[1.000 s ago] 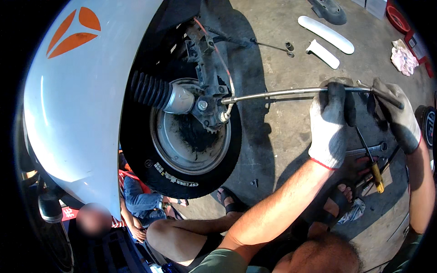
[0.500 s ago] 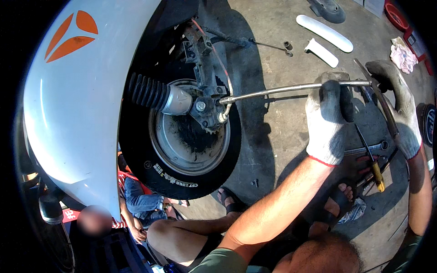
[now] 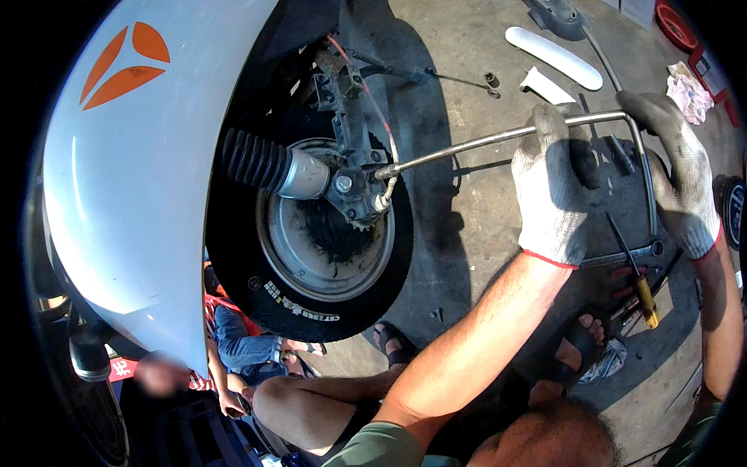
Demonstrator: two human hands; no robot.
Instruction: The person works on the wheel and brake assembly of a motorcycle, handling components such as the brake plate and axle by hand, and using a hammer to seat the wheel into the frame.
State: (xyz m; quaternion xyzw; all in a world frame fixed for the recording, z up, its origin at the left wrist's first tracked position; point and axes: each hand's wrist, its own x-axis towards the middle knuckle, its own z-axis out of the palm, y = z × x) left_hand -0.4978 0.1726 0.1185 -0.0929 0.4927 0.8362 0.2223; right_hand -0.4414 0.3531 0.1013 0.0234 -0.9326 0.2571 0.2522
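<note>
A long steel socket wrench [image 3: 467, 146] reaches from the fittings beside the wheel hub [image 3: 342, 184] to a bent outer end. My left hand [image 3: 552, 187], in a white and grey work glove, is closed around its shaft. My right hand [image 3: 685, 171], gloved alike, curls around the bend and the handle that runs down from it. The socket end meets the fittings next to a metal-ended hose [image 3: 381, 201]. Around the hub is a black tyre [image 3: 311, 319] on a silver rim. The bolt head under the socket is hidden.
A white body panel [image 3: 140, 218] with an orange mark fills the left. White covers [image 3: 552, 58], a yellow-handled screwdriver [image 3: 644, 300], a spanner [image 3: 622, 254] and a pink rag [image 3: 689, 93] lie on the floor. Another person in jeans [image 3: 241, 335] sits behind the tyre.
The outer end of the wrench has swung slightly away from me, and its handle has turned. Both hands have shifted with it; the socket end stays by the hub.
</note>
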